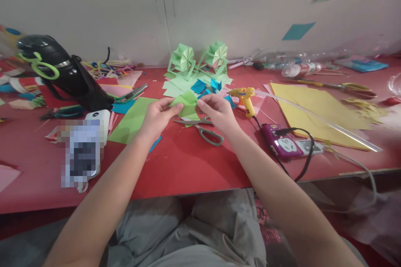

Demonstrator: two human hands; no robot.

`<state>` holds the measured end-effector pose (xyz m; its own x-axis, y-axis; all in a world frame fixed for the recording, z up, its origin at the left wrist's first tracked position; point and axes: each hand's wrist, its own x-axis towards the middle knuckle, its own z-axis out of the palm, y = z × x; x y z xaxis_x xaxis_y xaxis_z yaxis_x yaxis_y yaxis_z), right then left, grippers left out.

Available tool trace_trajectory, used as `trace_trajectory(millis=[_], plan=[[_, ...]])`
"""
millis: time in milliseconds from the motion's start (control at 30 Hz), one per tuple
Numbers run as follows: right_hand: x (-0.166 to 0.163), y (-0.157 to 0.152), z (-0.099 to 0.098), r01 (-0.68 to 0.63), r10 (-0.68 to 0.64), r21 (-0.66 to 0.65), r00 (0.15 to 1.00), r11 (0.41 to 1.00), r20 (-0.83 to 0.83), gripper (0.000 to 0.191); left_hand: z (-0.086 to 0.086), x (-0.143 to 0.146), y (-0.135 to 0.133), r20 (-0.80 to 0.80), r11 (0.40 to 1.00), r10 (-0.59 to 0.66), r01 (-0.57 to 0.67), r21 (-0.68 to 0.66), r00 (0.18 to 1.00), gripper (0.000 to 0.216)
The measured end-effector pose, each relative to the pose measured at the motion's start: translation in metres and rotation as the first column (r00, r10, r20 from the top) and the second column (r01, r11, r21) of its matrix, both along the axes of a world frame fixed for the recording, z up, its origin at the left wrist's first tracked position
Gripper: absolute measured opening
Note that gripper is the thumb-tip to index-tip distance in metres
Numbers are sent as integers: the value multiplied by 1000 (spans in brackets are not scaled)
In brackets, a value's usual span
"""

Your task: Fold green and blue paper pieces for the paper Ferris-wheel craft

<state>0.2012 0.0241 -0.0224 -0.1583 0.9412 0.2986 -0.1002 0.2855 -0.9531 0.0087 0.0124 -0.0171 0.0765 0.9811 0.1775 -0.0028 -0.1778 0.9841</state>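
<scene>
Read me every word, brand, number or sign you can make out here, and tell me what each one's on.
No text can be read for certain.
Clear plastic bottle: red and white label, too blurred.
Yellow glue gun: small dark mark on the handle, too small.
Purple power strip: any marking too small.
Blue packet: any print too blurred.
Green paper in the hands: no lettering visible.

Both forearms [115, 192] angle inward over the near edge of the counter [194, 167], left grip [158, 117] and right grip [220, 112] pinching.
</scene>
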Motion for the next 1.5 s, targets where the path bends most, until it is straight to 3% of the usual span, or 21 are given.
trace_trajectory(millis=[133, 233, 433, 767, 1167, 1333, 1500], plan=[[-2, -1, 0, -72, 72, -73, 997, 995, 6, 43, -5, -4, 5, 10, 997, 80, -81, 15, 997, 42], [-2, 0, -2, -77, 81, -56, 994, 995, 79, 36, -6, -7, 5, -76, 993, 106, -101, 69, 991, 36], [1, 1, -3, -57, 56, 4, 985, 998, 166, 29, 1, -9, 2, -214, 997, -21, 35, 66, 977, 34], [1, -1, -5, -176, 177, -20, 963, 984, 205, 32, -1, -6, 1, -235, 995, -74, 88, 48, 969, 34], [-2, -4, -3, -131, 114, 46, 957, 990, 266, 37, -4, 0, 0, -147, 993, -112, 116, 21, 983, 30], [-3, -4, -3, -128, 120, 36, 976, 991, 180, 37, -2, 0, -1, -165, 991, -131, 134, 8, 978, 30], [-2, -3, -4, -58, 51, 50, 990, 997, 130, 36, -1, -2, 0, -165, 997, -55, 63, 43, 985, 33]])
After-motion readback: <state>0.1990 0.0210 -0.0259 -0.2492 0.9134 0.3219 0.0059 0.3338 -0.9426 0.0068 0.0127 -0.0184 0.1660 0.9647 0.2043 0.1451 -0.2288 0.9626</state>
